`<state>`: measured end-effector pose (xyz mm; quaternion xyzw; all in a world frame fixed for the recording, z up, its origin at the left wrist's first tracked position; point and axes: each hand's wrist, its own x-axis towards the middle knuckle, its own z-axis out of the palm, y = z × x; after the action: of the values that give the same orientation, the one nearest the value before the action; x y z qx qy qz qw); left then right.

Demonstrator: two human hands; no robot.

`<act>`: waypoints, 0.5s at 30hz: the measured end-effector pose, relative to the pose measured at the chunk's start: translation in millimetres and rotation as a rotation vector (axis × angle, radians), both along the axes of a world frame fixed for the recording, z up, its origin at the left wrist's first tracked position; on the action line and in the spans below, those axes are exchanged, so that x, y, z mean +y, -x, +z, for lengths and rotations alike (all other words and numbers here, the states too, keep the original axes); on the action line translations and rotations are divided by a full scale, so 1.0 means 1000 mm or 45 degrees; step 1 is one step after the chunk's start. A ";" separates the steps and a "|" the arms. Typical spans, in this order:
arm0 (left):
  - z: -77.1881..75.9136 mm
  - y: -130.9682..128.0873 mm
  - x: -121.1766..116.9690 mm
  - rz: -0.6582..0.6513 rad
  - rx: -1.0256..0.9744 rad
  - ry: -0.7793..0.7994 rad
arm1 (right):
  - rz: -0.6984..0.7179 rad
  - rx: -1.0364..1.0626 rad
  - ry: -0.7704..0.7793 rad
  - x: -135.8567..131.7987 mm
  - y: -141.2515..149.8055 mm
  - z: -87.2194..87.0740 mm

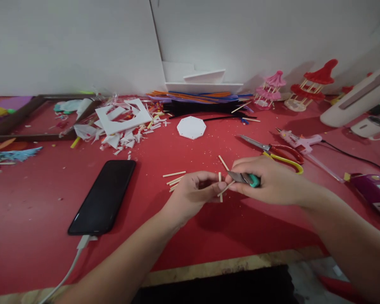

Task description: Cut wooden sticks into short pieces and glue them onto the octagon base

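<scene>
My left hand (pixel 194 190) is closed in a pinch on thin wooden sticks (pixel 221 192) above the red table (pixel 164 236). My right hand (pixel 270 181) is wrapped round a small cutter with a teal handle (pixel 248 179), its metal jaws touching the sticks. Several cut stick pieces (pixel 175 178) lie on the table just left of my left hand, and one more stick piece (pixel 223 162) lies just beyond the hands.
A black phone (pixel 104 196) on a white cable lies to the left. Scissors (pixel 274 150), a glue gun (pixel 299 142) and a white octagon (pixel 191 127) lie behind the hands. White scraps (pixel 120 124), coloured strips (pixel 202 99) and small pagoda models (pixel 310 86) stand at the back.
</scene>
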<state>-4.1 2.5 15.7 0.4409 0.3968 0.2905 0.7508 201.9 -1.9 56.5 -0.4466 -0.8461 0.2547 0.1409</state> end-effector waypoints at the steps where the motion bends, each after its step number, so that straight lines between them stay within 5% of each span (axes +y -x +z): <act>1: 0.000 0.000 0.000 -0.043 -0.028 0.047 | -0.009 0.013 0.011 -0.002 0.001 -0.001; 7: -0.002 0.001 0.001 0.051 -0.152 0.169 | -0.242 0.201 -0.257 -0.003 0.001 -0.015; 15: 0.001 -0.004 -0.002 0.075 -0.193 0.125 | -0.031 0.199 -0.563 -0.012 -0.003 -0.042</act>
<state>-0.6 0.7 16.8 0.3685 0.3652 0.3252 0.7906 204.9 -13.5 14.6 -0.3939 -0.8624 0.0951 0.3033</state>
